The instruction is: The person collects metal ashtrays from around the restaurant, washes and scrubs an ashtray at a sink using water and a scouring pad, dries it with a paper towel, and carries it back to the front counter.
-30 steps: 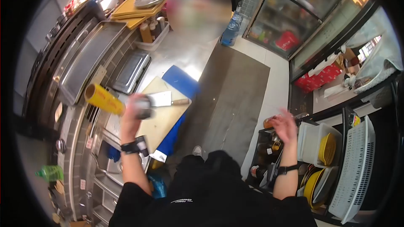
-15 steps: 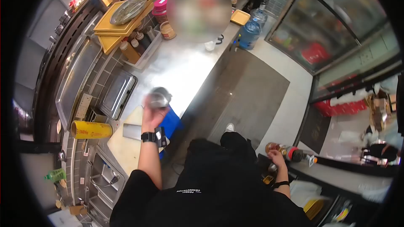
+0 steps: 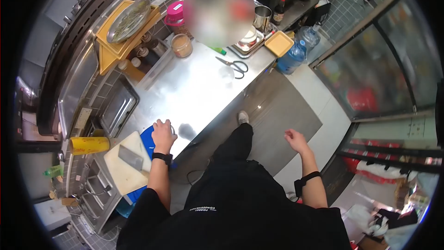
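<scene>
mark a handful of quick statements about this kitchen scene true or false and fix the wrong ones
1. The cleaver lies on the white cutting board. True.
2. The left hand is nearer to the white cutting board than the right hand is. True.
3. The right hand is holding the cleaver. False: no object shows in its grip.
4. The scissors lie on the metal counter. True.
5. The left hand's wrist is bare. False: a black band goes around it.
6. The scissors touch the cleaver. False: they lie well apart.
</scene>
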`<state>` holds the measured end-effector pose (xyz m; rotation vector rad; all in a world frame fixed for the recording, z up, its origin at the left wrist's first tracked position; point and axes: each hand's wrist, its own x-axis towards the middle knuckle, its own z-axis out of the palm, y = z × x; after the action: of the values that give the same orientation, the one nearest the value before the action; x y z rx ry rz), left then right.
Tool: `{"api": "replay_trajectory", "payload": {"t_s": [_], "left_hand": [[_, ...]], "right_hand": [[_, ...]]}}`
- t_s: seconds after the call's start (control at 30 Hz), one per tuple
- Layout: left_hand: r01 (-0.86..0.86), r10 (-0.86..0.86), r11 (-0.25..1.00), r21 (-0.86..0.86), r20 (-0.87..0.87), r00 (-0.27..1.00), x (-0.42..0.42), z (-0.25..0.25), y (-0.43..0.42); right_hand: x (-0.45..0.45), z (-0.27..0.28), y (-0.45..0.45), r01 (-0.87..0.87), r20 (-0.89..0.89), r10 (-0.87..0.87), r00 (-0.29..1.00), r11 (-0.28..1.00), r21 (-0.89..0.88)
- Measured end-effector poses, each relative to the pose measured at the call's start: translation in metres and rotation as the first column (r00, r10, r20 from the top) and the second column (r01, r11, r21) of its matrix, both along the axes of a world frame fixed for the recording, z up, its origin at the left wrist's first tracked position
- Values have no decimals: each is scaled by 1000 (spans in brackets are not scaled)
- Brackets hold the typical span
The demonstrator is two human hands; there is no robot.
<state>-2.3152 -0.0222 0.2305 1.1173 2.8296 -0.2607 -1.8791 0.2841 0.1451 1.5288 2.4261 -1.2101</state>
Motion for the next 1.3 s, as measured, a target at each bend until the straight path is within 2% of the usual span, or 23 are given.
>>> {"api": "replay_trajectory", "payload": {"t_s": [0.03,0.07,0.1,0.13,0.2,0.27,0.37,0.47,0.53,0.67,0.73,0.8,0.83,0.9,0.93,0.97,1.0,1.07,1.13,1.17,1.2,1.27,1.3], "left_hand": [[-182,143,973,143,250,958,-10,-26,10],[-374,218,896,238,498,839,-30,-56,26],[-554,178,775,305,735,654,-36,-68,45],[-525,119,774,353,734,669,-42,-82,62],[-436,198,840,322,566,800,-41,-58,117],[-439,234,814,379,478,846,-56,-55,164],[-531,159,693,488,615,772,-80,-54,214],[-511,139,678,529,590,795,-82,-39,240],[-543,160,663,516,611,775,-82,-48,236],[-670,400,621,407,571,717,-59,-70,190],[-899,318,304,317,856,409,-41,-69,165],[-979,-161,-203,-9,987,25,-20,-21,161],[-973,-153,-229,0,988,36,-7,-20,157],[-719,-553,-631,-292,819,152,8,-18,152],[-950,18,-299,89,996,87,22,-18,157],[-944,28,-316,94,996,90,32,-17,161],[-941,166,-302,151,981,104,43,-19,164],[-934,435,-244,259,890,133,55,-28,167],[-932,666,-162,324,733,139,75,-47,165],[-882,542,-314,352,829,138,90,-75,153],[-863,555,-348,367,822,125,106,-69,158],[-925,633,-208,318,764,121,137,-47,188],[-929,610,-257,266,790,58,147,-32,200]], "right_hand": [[-8,-1,17,-40,-1,40,999,998,-56],[-18,-1,35,-70,-6,70,998,992,-107],[-24,5,52,-80,22,83,996,992,-93],[-28,12,65,-84,71,91,993,992,-93],[-29,27,95,-125,154,137,978,988,-85],[-36,35,122,-157,182,176,967,981,-114],[-39,38,155,-139,148,154,977,984,-108],[-75,43,191,-139,154,159,975,981,-136],[-103,42,211,-250,157,270,950,959,-135],[-172,42,261,-417,18,431,902,882,-221],[-203,45,285,-545,57,562,825,819,-180],[-226,45,310,-625,13,632,775,768,-141],[-238,44,322,-690,-28,691,722,718,-89],[-258,36,345,-735,-60,737,673,657,-170],[-264,31,354,-751,-74,763,642,607,-260],[-274,30,361,-797,-80,822,564,516,-313],[-289,49,362,-812,-87,836,541,492,-315],[-321,87,356,-917,-386,835,393,385,-102],[-367,102,358,-940,-372,868,330,340,-42],[-391,109,360,-954,-349,896,275,300,20],[-418,117,359,-965,-361,904,231,259,30],[-465,137,346,-958,-405,879,251,286,27],[-483,155,339,-967,-338,920,201,241,81]]}}
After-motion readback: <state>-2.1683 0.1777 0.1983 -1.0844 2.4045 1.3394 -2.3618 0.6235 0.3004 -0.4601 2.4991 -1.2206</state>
